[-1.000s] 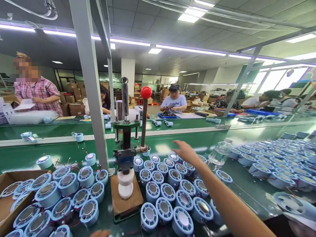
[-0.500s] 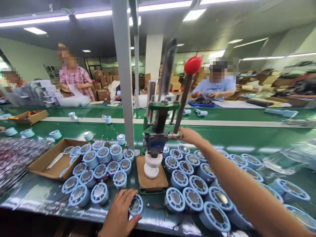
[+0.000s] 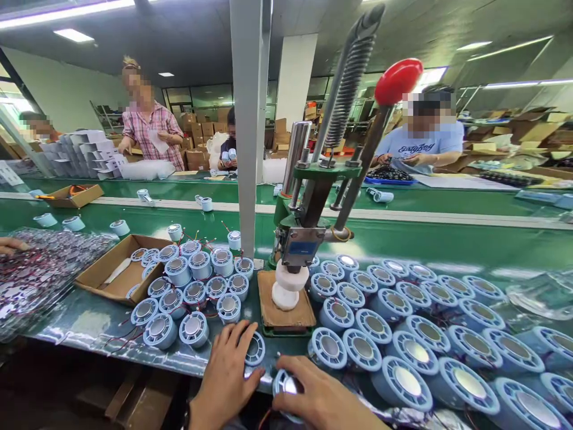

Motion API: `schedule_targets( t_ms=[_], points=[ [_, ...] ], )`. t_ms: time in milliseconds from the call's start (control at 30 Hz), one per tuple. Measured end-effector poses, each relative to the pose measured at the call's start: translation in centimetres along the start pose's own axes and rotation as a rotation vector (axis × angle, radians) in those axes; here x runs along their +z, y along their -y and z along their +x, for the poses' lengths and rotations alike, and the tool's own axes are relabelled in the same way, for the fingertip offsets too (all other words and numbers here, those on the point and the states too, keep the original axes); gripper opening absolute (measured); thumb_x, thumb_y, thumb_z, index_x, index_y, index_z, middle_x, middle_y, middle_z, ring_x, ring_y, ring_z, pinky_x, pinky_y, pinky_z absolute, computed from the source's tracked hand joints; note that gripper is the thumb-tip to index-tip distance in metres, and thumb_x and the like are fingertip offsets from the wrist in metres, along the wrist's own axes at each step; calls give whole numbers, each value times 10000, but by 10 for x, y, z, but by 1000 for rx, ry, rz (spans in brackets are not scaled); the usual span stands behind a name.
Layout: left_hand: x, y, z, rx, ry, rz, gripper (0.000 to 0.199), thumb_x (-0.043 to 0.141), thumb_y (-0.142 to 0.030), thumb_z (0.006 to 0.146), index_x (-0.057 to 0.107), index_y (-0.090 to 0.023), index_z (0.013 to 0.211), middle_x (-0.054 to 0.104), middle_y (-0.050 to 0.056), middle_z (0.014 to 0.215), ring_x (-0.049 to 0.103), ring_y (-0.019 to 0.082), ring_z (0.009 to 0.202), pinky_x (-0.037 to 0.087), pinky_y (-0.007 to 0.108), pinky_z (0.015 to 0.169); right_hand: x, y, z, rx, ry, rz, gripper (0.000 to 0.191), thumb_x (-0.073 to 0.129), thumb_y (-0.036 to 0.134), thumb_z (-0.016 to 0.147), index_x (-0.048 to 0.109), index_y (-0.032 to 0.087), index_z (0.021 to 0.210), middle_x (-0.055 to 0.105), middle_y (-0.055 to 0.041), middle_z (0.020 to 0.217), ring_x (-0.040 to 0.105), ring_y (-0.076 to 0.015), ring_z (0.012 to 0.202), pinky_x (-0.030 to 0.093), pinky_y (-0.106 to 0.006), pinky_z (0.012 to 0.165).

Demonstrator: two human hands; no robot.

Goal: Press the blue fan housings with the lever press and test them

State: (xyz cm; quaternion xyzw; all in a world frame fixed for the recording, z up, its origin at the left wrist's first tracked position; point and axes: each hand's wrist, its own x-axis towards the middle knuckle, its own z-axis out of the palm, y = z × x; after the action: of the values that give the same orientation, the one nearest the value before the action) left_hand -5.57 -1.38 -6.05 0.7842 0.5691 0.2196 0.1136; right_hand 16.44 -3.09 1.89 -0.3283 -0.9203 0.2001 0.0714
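My left hand (image 3: pixel 228 373) rests at the table's front edge with its fingers spread. Its index finger and thumb lie around the left side of a flat, light blue slotted ring cap (image 3: pixel 255 350), partly covering it. My right hand (image 3: pixel 320 391) is closed around a light blue round housing with a silver disc (image 3: pixel 286 383), near the front edge; fingers hide part of it. Behind both hands stands a green hand press (image 3: pixel 304 242) with a red-knobbed lever (image 3: pixel 398 82). Its white round pressing block (image 3: pixel 290 276) sits above a white round holder (image 3: pixel 285 297), slightly apart at the front.
Many blue housings (image 3: pixel 362 349) crowd the right side, and another group (image 3: pixel 196 292) stands left of the press. A cardboard box (image 3: pixel 94 276) holds ring caps. Further left lies a wired pile (image 3: pixel 49 269) with another person's hand (image 3: pixel 12 245). A grey post (image 3: pixel 248 137) rises behind.
My right hand has left the press lever and come down to the front edge, where it grips a blue housing. My left hand stays by the ring cap. The view has shifted.
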Motion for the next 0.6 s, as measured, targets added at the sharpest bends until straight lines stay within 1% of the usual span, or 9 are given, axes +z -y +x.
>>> schedule_targets(
  t_ms=[67, 133, 167, 233, 300, 367, 433, 500, 600],
  points=[
    [2, 4, -2, 5, -67, -20, 560, 687, -201, 807, 570, -230, 1354, 638, 106, 1329, 562, 332, 1243, 494, 562, 1029, 8, -1, 12, 4, -43, 57, 446, 500, 30, 749, 728, 283, 1036, 582, -55, 1322, 571, -221, 1221, 494, -358, 1045],
    [-1, 8, -5, -10, -127, -101, 446, 657, -237, 848, 608, -206, 1291, 669, 120, 1274, 608, 313, 1199, 521, 531, 1015, 17, -6, 14, -10, -146, 84, 505, 484, 4, 659, 723, 258, 1024, 518, -58, 1422, 504, -256, 1321, 461, -411, 1096],
    [-4, 9, -7, -34, -153, -152, 418, 639, -260, 868, 607, -198, 1280, 671, 126, 1269, 625, 300, 1185, 534, 507, 1008, 25, -8, 12, 0, -227, 82, 559, 477, 1, 640, 708, 256, 1080, 467, -68, 1477, 464, -274, 1367, 452, -434, 1109],
    [-14, 10, -13, -98, -200, -238, 420, 611, -311, 895, 581, -188, 1295, 666, 135, 1284, 649, 284, 1170, 557, 466, 991, 48, -12, 9, 57, -448, 63, 652, 504, 30, 673, 618, 251, 1276, 389, -110, 1536, 434, -301, 1400, 471, -457, 1094],
    [-25, 7, -17, -118, -210, -287, 469, 604, -355, 904, 542, -186, 1337, 664, 137, 1298, 660, 277, 1165, 568, 439, 981, 74, -14, 9, 145, -666, 58, 698, 568, 105, 751, 475, 243, 1428, 414, -148, 1506, 490, -303, 1358, 527, -428, 1036],
    [-33, 0, -19, -50, -158, -310, 547, 638, -354, 880, 504, -187, 1385, 663, 134, 1309, 660, 272, 1171, 564, 418, 993, 96, -13, 16, 211, -815, 85, 709, 605, 157, 790, 408, 246, 1465, 497, -149, 1427, 567, -283, 1285, 565, -381, 985],
    [-37, -10, -15, 44, -75, -304, 612, 673, -287, 839, 486, -198, 1415, 649, 122, 1338, 637, 272, 1206, 544, 418, 1028, 108, -10, 28, 240, -887, 141, 696, 579, 118, 778, 417, 250, 1441, 571, -119, 1347, 621, -248, 1218, 574, -342, 972],
    [-38, -21, -8, 93, -8, -273, 668, 672, -184, 790, 483, -211, 1431, 631, 102, 1367, 605, 278, 1241, 518, 448, 1063, 109, -9, 40, 227, -939, 213, 687, 547, 83, 731, 458, 236, 1394, 622, -89, 1294, 656, -224, 1163, 571, -324, 979],
    [-38, -31, 4, 61, 46, -238, 723, 623, -92, 738, 487, -221, 1437, 609, 81, 1396, 568, 288, 1271, 491, 500, 1091, 106, -11, 50, 217, -995, 299, 631, 540, 94, 721, 518, 204, 1342, 668, -71, 1250, 686, -207, 1111, 581, -295, 959]
  ],
)
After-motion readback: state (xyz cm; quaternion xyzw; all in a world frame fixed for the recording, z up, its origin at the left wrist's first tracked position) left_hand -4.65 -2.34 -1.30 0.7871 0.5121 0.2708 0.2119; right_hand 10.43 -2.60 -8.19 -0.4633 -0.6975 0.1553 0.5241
